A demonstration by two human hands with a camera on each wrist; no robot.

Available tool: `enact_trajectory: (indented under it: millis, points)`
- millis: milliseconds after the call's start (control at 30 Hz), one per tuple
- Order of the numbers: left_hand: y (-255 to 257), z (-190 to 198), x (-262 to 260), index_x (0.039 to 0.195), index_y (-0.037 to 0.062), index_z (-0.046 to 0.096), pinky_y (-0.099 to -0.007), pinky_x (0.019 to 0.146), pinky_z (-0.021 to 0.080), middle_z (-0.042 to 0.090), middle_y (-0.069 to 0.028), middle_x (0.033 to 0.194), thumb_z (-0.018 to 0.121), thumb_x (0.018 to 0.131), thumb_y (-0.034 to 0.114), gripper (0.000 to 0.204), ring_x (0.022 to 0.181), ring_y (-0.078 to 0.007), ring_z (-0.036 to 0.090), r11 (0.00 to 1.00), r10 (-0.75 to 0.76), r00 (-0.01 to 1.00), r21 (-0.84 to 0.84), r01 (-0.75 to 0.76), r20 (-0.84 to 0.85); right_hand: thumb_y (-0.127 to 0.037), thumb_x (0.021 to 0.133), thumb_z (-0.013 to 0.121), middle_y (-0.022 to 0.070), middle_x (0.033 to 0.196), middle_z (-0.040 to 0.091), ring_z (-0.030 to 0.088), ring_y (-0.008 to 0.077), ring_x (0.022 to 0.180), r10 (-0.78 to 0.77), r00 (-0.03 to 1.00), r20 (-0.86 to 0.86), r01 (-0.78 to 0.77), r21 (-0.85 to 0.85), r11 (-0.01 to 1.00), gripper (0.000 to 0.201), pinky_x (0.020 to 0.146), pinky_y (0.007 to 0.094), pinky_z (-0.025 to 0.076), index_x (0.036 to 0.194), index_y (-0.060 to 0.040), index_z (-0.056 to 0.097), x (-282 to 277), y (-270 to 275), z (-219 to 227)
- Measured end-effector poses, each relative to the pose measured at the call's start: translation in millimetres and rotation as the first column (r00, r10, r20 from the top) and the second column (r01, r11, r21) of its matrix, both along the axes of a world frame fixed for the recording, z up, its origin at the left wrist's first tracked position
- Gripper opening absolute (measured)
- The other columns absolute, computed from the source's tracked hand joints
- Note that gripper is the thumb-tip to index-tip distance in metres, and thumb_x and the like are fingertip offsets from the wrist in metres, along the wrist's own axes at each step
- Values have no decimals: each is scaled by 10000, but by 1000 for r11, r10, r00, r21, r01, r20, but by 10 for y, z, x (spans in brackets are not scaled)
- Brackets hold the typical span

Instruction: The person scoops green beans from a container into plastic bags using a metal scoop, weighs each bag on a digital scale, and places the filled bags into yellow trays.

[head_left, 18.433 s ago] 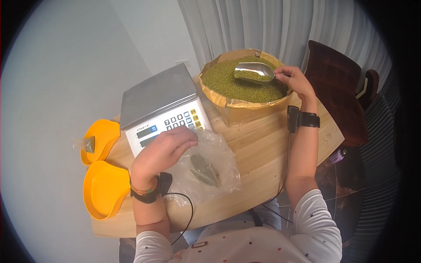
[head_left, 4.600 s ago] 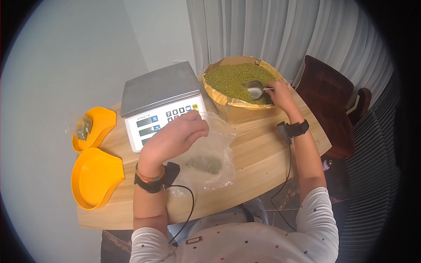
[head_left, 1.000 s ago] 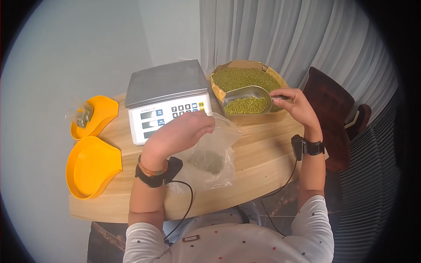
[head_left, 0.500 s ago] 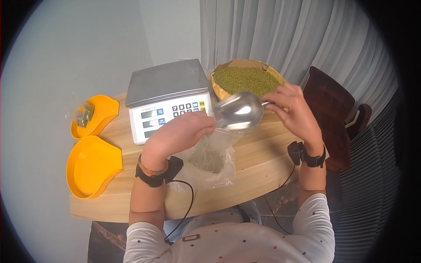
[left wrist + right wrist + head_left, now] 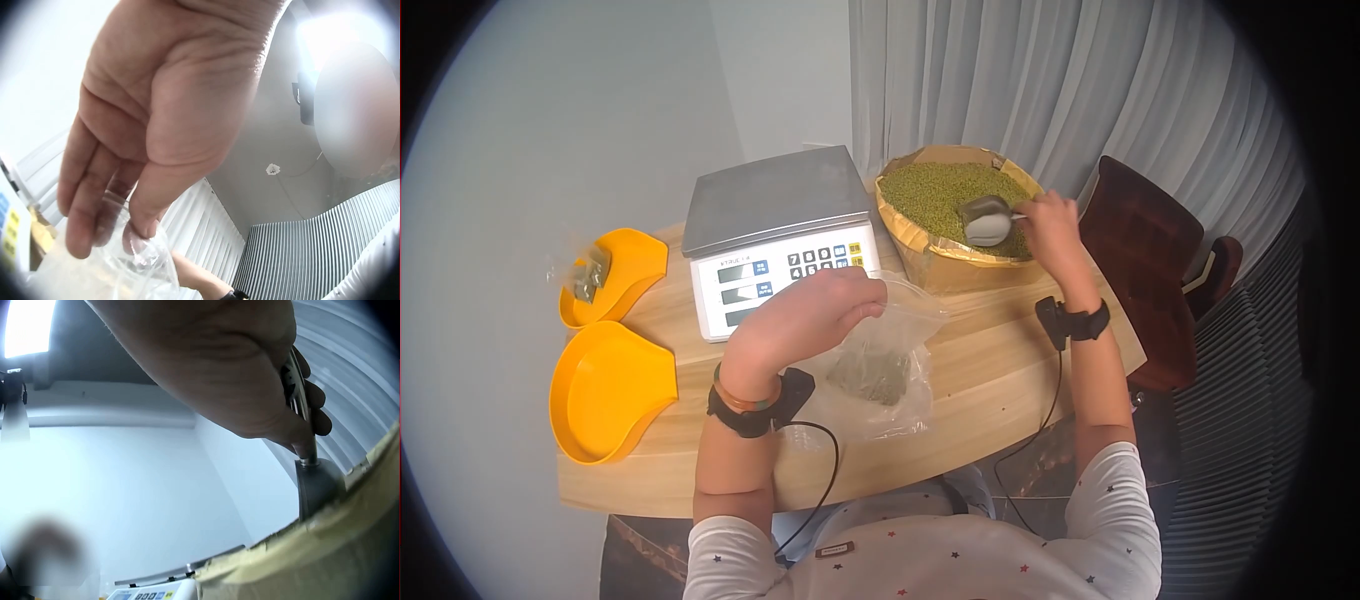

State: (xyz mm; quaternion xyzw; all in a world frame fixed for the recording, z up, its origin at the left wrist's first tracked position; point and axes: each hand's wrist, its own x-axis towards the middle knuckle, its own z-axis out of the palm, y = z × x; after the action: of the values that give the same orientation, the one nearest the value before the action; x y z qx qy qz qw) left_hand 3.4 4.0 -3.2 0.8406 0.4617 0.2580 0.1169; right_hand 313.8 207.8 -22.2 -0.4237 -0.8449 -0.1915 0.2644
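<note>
My left hand [image 5: 815, 312] pinches the rim of a clear plastic bag [image 5: 908, 335] between thumb and fingers. Some green beans [image 5: 870, 375] lie in the bottom of the bag, which rests on the table. In the left wrist view the thumb and fingertips close on the bag's film [image 5: 147, 256]. At the cardboard box [image 5: 935, 262], my right hand [image 5: 1055, 238] grips the handle of a metal scoop [image 5: 988, 228]. The scoop's bowl sits at the surface of the green beans [image 5: 930, 190] that fill the box. From the right wrist, the scoop [image 5: 315, 487] points down inside the box rim.
A white digital scale [image 5: 780, 270] with a steel platform [image 5: 780, 195] stands left of the box. Two yellow trays [image 5: 605, 395] lie at the table's left side, the farther one holding small clear packets [image 5: 588, 275]. A dark red chair [image 5: 1140, 260] stands beyond the right edge.
A second ago the scoop held beans in front of the box; half a second ago it was tipped over the bag's mouth. Now it is back at the beans. The left hand keeps its pinch.
</note>
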Motion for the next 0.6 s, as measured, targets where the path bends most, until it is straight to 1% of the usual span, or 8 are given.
enact_trajectory:
  millis: [167, 267, 333, 367, 433, 467, 533, 600]
  points:
    - [3, -5, 3, 934, 33, 603, -427, 763, 482, 620, -148, 866, 557, 947, 106, 87, 867, -350, 609, 1000, -12, 1000, -11, 13, 17, -73, 812, 712, 120, 906, 696, 609, 305, 1008, 0, 998, -70, -5, -67, 998, 176, 856, 454, 415, 978, -71, 768, -75, 191, -268]
    - [3, -10, -7, 983, 19, 634, -398, 777, 493, 642, -136, 898, 603, 954, 119, 109, 856, -349, 617, 1000, 6, 1000, -6, -6, -20, -86, 832, 718, 155, 908, 714, 642, 333, 957, 19, 989, -147, -54, -235, 970, 181, 835, 449, 457, 1003, -40, 754, 92, 373, -322]
    - [0, -5, -5, 984, 19, 634, -399, 778, 493, 643, -136, 900, 604, 953, 120, 110, 861, -350, 617, 1000, 3, 1000, -8, -3, -12, -87, 853, 726, 150, 883, 727, 674, 279, 861, -26, 922, -385, -173, -474, 863, 184, 796, 392, 498, 1022, -15, 742, 217, 469, -371]
    - [-1, -3, -5, 984, 19, 634, -401, 779, 492, 643, -136, 901, 605, 953, 122, 112, 865, -351, 617, 1000, -1, 1000, -13, 1, -4, -87, 853, 726, 150, 883, 727, 674, 279, 861, -25, 922, -385, -174, -473, 864, 184, 796, 392, 498, 1022, -15, 742, 278, 494, -377]
    - [3, -11, -8, 984, 18, 635, -402, 781, 492, 643, -136, 902, 606, 952, 123, 113, 869, -353, 617, 1000, 4, 1000, -13, -4, -8, -59, 881, 716, 89, 900, 732, 645, 169, 806, -14, 862, -507, -281, -500, 820, 184, 775, 308, 498, 1054, 2, 731, 389, 535, -412]
    - [6, -14, -6, 983, 17, 635, -403, 783, 492, 644, -137, 903, 607, 951, 124, 115, 872, -354, 617, 1000, 6, 1000, -15, -7, -13, -59, 881, 716, 89, 900, 732, 645, 169, 806, -15, 862, -507, -280, -500, 820, 184, 775, 308, 498, 1054, 2, 731, 390, 506, -393]
    - [9, -23, -4, 982, 15, 635, -403, 785, 493, 645, -138, 906, 608, 951, 125, 117, 875, -356, 617, 1000, 3, 1000, -12, -3, -16, -28, 904, 694, 29, 920, 714, 591, 102, 815, -152, 723, -673, -390, -580, 715, 186, 769, 265, 480, 1081, 24, 717, 402, 448, -359]
    - [12, -20, 3, 982, 14, 635, -403, 787, 493, 647, -139, 910, 608, 951, 126, 120, 877, -357, 617, 1000, 1, 1000, -10, -1, -18, -21, 911, 687, 27, 943, 712, 594, 100, 825, -148, 711, -687, -408, -575, 709, 189, 768, 258, 478, 1091, 31, 711, 417, 462, -385]
